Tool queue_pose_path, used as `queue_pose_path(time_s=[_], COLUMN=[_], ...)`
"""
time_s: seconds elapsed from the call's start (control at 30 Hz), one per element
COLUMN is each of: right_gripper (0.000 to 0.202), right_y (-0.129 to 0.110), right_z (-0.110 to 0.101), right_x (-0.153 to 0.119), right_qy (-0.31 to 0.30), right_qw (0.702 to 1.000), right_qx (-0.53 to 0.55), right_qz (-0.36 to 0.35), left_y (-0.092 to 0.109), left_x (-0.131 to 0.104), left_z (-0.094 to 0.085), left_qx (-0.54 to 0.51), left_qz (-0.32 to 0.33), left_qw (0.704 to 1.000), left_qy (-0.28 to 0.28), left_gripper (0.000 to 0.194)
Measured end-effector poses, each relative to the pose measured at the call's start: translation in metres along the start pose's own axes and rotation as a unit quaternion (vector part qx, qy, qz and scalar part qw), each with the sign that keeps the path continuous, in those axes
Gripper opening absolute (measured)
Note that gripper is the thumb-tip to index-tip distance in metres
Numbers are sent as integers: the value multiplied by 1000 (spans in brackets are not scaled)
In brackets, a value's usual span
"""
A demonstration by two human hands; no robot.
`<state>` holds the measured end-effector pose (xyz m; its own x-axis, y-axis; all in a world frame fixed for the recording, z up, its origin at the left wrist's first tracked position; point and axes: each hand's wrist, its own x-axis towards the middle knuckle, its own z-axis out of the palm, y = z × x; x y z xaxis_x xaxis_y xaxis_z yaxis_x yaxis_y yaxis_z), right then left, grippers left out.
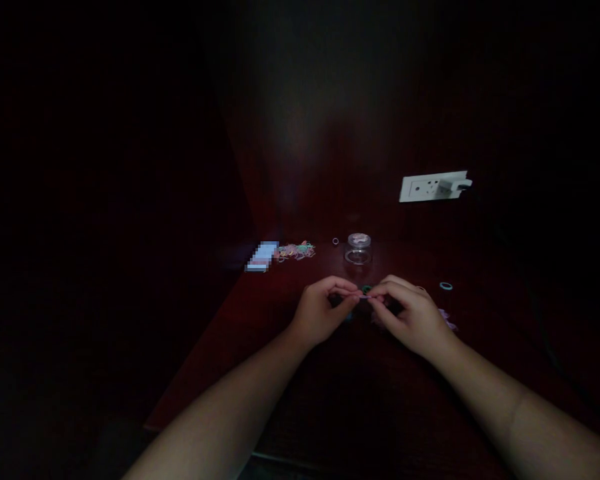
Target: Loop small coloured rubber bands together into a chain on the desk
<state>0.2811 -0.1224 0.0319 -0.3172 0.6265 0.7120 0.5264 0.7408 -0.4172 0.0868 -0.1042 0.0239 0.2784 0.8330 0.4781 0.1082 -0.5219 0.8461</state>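
1. The step in hand seemed to be fine fingertip work on a thin, pinkish-purple strand (364, 297), perhaps an elastic band, held nearer the wearer than the clear, round, squat jar (359, 256).
2. The left hand (325, 310) pinched the strand's left end between thumb and fingers, in front of the jar and to its left.
3. The right hand (417, 313) pinched the other end in the same narrow way, in front of the jar and to its right; only a slight gap parted the two sets of fingertips.
4. The next move, as far as could be judged, called for a firm pinch on both sides and small, even finger motion, since so slight a strand could slip or spring away.
5. A small green loop (367, 289) showed just behind the fingertips, in front of the jar; whether it was joined to the strand could not be told.
6. The dark red, smooth-topped table (240, 327) bore a loose heap of multicoloured bands (297, 251) left of the jar, with a bright-screened phone (263, 257) beyond it.
7. Right of the jar and nearer the wearer lay a pale blue ring (446, 286) and a lilac cluster (448, 320), partly hidden by the right hand.
8. The room was dim; a white socket plate (420, 189) with a plug was set in the dark red wall, above the jar and to its right.
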Motion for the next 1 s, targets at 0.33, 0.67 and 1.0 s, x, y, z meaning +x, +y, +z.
queue_pose_path(time_s=[0.33,0.67,1.0], right_gripper=[9,9,8], right_y=[2,1,3], right_z=[-5,-4,-4], right_x=[-2,-3,-2], right_qy=[-15,-28,-28], right_qw=[999,999,998], right_qx=[41,40,48], right_qz=[21,13,20], left_y=[3,-1,0], left_x=[0,1,1], left_z=[-6,-5,-6], left_qx=[190,205,220], left_qz=[91,95,92], left_qw=[977,973,969], left_qy=[-25,-39,-57], left_gripper=[12,7,7])
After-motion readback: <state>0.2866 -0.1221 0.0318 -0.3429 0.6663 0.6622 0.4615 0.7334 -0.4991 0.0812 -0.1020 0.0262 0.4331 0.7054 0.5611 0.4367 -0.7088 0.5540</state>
